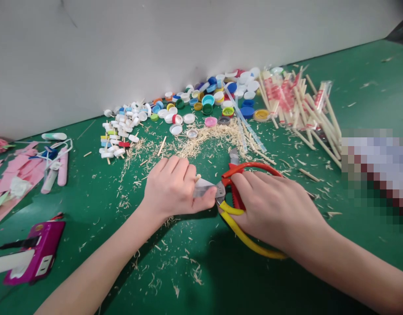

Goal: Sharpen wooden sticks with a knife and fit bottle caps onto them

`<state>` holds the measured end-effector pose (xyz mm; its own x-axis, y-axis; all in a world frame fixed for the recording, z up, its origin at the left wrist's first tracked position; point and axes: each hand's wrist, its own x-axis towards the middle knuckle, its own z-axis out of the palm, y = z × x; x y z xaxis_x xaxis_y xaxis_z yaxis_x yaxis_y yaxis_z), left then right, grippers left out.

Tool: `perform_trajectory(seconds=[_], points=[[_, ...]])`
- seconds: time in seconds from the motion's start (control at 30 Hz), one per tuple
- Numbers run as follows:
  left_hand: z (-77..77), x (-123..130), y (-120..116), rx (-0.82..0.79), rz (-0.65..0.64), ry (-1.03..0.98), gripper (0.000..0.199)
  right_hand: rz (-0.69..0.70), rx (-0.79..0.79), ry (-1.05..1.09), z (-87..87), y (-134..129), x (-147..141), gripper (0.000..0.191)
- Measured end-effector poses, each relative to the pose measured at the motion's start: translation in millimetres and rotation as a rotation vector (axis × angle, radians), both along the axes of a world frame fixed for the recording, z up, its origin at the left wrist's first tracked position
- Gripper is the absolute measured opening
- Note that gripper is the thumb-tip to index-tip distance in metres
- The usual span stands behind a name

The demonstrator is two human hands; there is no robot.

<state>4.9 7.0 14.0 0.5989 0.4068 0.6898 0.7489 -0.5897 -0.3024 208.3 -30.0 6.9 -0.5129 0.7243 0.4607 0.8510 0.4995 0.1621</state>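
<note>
My right hand (275,210) grips a pair of scissors (237,197) with one red and one yellow handle, the blades pointing left. My left hand (173,186) is closed around a thin wooden stick (197,177), whose tip shows by my fingers, right at the scissor blades. Both hands rest on a green table (201,271) strewn with wood shavings (201,142).
A heap of coloured bottle caps (214,103) lies by the white wall. Wrapped wooden chopsticks (296,107) lie at right. Caps on short sticks (118,135) sit at left. Pink paper strips (20,175) and a magenta device (40,253) lie far left.
</note>
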Motion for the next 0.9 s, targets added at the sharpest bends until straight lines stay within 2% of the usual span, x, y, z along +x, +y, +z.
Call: perform_trajectory(seconds=[0.43, 0.77, 0.9], points=[[-3.7, -0.4, 4.3, -0.04, -0.07, 0.034, 0.035, -0.004, 0.036, -0.073, 3.4, 0.7, 1.0, 0.02], [-8.7, 0.9, 4.9, -0.028, -0.052, 0.014, 0.033, -0.019, -0.069, -0.08, 3.2, 2.5, 2.8, 0.023], [-10.1, 0.5, 6.5, -0.023, -0.023, 0.016, 0.034, -0.019, -0.029, -0.087, 4.1, 4.2, 2.4, 0.024]])
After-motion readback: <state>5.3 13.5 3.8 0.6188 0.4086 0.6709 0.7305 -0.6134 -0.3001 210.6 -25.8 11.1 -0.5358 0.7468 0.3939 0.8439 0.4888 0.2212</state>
